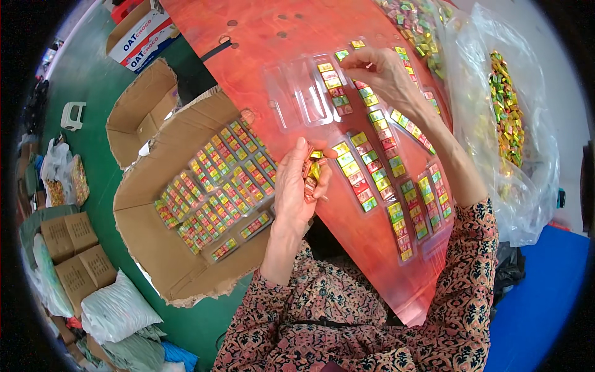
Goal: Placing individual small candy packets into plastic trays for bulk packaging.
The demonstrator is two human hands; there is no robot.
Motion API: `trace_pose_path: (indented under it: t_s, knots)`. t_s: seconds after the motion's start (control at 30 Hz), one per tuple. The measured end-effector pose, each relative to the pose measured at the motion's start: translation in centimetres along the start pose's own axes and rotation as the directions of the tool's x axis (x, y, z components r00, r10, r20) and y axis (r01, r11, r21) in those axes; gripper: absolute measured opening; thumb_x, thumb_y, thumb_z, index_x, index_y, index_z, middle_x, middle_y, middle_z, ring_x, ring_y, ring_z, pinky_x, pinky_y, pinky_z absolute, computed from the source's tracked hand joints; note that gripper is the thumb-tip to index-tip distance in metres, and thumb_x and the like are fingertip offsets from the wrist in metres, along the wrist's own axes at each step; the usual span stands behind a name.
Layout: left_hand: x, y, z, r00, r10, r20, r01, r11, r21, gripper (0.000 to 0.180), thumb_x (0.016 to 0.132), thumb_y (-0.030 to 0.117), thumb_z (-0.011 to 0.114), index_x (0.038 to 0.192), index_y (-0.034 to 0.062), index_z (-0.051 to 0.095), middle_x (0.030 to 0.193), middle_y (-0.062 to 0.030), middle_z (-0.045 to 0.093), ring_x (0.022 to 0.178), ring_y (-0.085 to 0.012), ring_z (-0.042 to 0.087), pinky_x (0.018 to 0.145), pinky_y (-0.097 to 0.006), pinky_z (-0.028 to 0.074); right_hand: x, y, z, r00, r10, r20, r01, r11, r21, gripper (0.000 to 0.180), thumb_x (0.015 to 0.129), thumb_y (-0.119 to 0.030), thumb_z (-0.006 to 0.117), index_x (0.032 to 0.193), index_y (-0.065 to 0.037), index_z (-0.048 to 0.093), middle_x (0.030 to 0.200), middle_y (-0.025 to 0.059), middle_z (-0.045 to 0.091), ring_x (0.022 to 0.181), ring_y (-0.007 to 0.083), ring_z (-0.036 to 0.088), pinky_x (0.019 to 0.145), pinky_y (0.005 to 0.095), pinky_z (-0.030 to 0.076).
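Observation:
My left hand (294, 186) is cupped around several small wrapped candies (315, 170), in red, gold and green foil. It hangs at the table's left edge. Farther away, my right hand (379, 69) reaches over a clear plastic tray (288, 99) with its fingertips bent together. Whatever sits between those fingertips is too small to make out. Two of that tray's long compartments on the left hold nothing, while a row of candies (333, 84) fills the one beside them. Yellow candies (341, 55) lie just by the right fingertips.
More filled trays (365, 170) cover the red table (347, 226). At left, an open cardboard box (139, 248) holds stacked trays of candies (217, 186). Clear plastic bags (462, 124) with loose candies (507, 111) stand at right. Cartons (77, 235) and a white sack (118, 307) rest on the green floor.

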State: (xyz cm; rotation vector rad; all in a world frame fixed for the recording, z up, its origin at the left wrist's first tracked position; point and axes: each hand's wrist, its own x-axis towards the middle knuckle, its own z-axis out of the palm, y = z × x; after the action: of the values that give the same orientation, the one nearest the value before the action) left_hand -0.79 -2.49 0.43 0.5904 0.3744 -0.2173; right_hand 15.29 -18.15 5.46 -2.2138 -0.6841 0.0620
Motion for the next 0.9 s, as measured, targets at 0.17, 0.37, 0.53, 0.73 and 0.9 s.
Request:
trace_pose_path:
  t_s: [0.17,0.37,0.53,0.73,0.9]
  knots:
    - [-0.1,0.1,-0.1,1.0,0.006,0.01,-0.006,1.0,0.01,0.038,0.09,0.036,0.044,0.09,0.0001,0.055,0.078,-0.0143,0.059,0.045,-0.0083,0.045,0.033,-0.017,0.029,-1.3,1.1,1.6,0.999,-0.047,0.007,0.048,0.989,-0.143,0.013,0.074,-0.006,0.06,0.085,0.001,0.062,0.076,0.0121,0.062,0.071,0.0217,0.059,0.063,0.0316,0.046]
    - [0.1,-0.4,0.4,0.996,-0.043,0.083,0.041,0.999,0.018,0.038,0.09,0.037,0.042,0.09,0.0005,0.055,0.067,-0.0096,0.055,0.037,-0.0076,0.036,0.03,-0.018,0.025,-1.6,0.7,0.3,0.998,-0.06,-0.01,0.054,0.949,-0.311,0.014,0.072,-0.004,0.06,0.086,-0.001,0.062,0.079,0.0154,0.06,0.074,0.0291,0.058,0.063,0.0353,0.045]
    - [-0.3,0.5,0.6,0.997,-0.033,0.072,0.024,0.991,0.133,0.039,0.092,0.032,0.038,0.09,-0.004,0.051,0.064,-0.0023,0.041,0.037,-0.0024,0.028,0.028,-0.015,0.018,-2.0,1.2,-2.0,0.948,-0.304,-0.097,0.252,0.899,-0.358,0.015,0.071,-0.005,0.06,0.085,-0.001,0.062,0.078,0.0142,0.06,0.069,0.0271,0.058,0.061,0.0336,0.045]
    - [0.2,-0.6,0.6,0.999,0.013,0.032,-0.015,0.999,0.05,0.025,0.091,0.023,0.041,0.088,0.0007,0.053,0.086,-0.014,0.053,0.046,-0.0057,0.035,0.029,-0.014,0.027,-7.6,1.4,-12.7,0.804,-0.048,-0.592,-0.116,0.965,-0.237,0.016,0.08,-0.005,0.057,0.093,0.0,0.063,0.084,0.0072,0.064,0.073,0.0107,0.058,0.066,0.0234,0.047]
    - [0.2,-0.6,0.6,0.999,0.024,0.032,-0.025,0.999,0.031,0.029,0.091,0.024,0.042,0.088,-0.0031,0.051,0.081,-0.0141,0.054,0.044,-0.0066,0.038,0.029,-0.015,0.025,-14.6,9.9,-21.8,0.717,-0.008,-0.697,-0.461,0.745,-0.482,0.022,0.078,-0.017,0.058,0.094,-0.003,0.064,0.08,0.0101,0.066,0.074,0.014,0.062,0.067,0.0258,0.046]
